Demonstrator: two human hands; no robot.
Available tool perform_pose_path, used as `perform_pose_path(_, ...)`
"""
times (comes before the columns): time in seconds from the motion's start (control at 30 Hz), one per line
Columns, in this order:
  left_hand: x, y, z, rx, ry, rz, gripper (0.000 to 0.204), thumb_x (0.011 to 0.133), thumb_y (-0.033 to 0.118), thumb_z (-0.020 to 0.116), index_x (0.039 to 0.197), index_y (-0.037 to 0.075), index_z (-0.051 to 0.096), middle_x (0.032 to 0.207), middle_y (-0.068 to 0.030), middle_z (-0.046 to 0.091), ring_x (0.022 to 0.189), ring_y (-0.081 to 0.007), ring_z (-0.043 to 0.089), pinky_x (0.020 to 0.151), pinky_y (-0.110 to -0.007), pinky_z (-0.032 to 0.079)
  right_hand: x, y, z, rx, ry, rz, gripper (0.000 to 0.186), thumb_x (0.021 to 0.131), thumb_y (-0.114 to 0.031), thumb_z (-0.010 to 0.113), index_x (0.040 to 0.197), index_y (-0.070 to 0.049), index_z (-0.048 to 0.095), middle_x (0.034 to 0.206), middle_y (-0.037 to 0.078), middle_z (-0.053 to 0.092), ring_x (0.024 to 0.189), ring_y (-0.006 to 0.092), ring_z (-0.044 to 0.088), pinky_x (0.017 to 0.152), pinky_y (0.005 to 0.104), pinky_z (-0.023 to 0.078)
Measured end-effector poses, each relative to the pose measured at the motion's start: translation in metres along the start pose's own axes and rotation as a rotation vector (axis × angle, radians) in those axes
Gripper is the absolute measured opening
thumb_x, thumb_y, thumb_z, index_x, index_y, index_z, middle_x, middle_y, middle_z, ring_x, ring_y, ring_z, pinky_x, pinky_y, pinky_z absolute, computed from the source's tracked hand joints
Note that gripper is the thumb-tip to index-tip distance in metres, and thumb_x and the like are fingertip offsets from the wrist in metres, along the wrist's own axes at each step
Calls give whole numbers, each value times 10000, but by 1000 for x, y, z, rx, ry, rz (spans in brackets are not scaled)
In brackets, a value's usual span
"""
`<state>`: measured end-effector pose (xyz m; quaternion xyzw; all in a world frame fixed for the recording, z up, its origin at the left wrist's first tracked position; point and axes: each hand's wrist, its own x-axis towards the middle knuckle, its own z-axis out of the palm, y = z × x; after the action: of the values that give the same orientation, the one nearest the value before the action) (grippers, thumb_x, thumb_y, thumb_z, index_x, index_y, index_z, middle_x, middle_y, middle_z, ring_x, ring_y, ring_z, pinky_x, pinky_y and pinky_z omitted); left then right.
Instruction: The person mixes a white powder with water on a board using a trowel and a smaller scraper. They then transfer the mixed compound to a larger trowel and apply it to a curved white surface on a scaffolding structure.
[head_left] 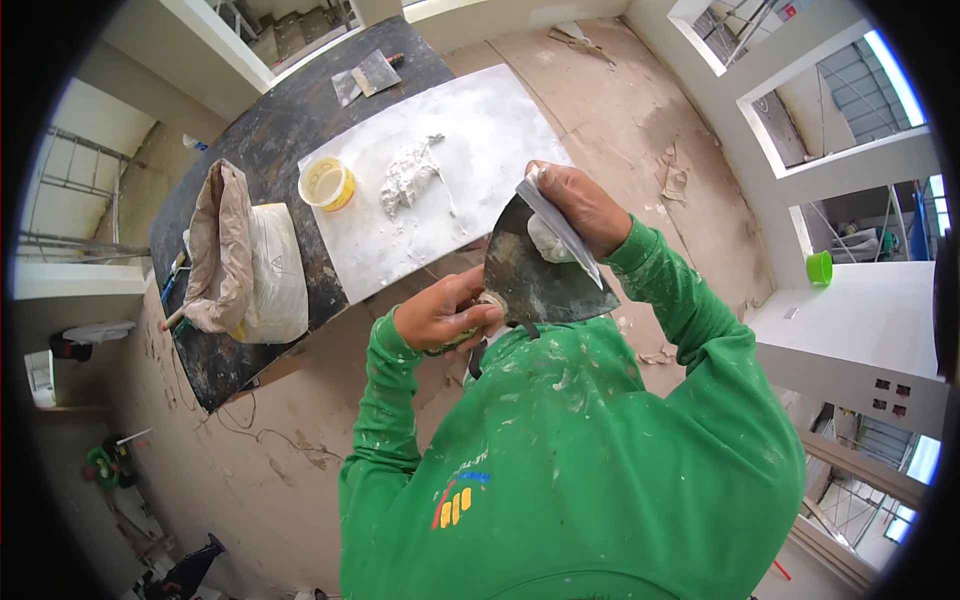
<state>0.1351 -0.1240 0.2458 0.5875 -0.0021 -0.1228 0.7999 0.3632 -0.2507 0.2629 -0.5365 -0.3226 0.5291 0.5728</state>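
Head view: the person's left hand (pixel 455 312) is closed around the handle end of a broad dark scraper (pixel 518 272), and the right hand (pixel 585 208) grips a narrower-looking grey blade (pixel 566 228), seen nearly edge-on above it. Both tools are in front of the chest, with a lump of white paste (pixel 547 242) between them.

On the front of the green sweatshirt (pixel 590 440), spattered white, is a printed emblem (pixel 455 507) of yellow bars with red and blue strokes; pale lettering runs just beside it, partly lost in the folds. A thin triangular outline is printed on the pale side of the sack (pixel 276 270), whose brown mouth gapes open; what lies inside is hard to tell.

The sack stands on the dark table (pixel 270 130). Near it, a yellow-sided tub (pixel 344 195) sits open on a white board (pixel 480 105), its inside pale, its fill unclear. Beside the tub, a heap of white paste (pixel 408 182) spreads over the board. A bright green cup (pixel 819 268) is on a white ledge (pixel 850 305) at far right.
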Motion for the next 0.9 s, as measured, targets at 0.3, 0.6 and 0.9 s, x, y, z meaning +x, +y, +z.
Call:
perform_pose_path(0.3, 116, -10, 32, -311, -16, 220, 466, 1008, 167, 466, 1412, -16, 322, 815, -150, 591, 448, -96, 454, 373, -225, 379, -88, 44, -178, 235, 544, -263, 357, 948, -304, 645, 1079, 21, 577, 975, 68, 643, 854, 120, 607, 751, 268, 492)
perform_pose_path(0.6, 350, 0, 60, -1011, -336, 551, 191, 1009, 200, 413, 1004, 14, 372, 585, -92, 431, 300, -146, 387, 233, -261, 350, -139, -13, -245, -497, 874, -1121, 354, 819, -101, 733, 1146, 14, 661, 1092, 107, 555, 891, 230, 568, 770, 355, 489)
perform_pose_path(0.9, 518, 17, 93, -1062, -441, 142, 225, 970, 138, 493, 1083, -45, 429, 648, -153, 497, 345, -164, 418, 260, -268, 338, -130, -60, -365, -375, 1136, -969, 257, 869, 35, 622, 1124, 23, 648, 1035, 129, 582, 836, 222, 593, 709, 326, 492)
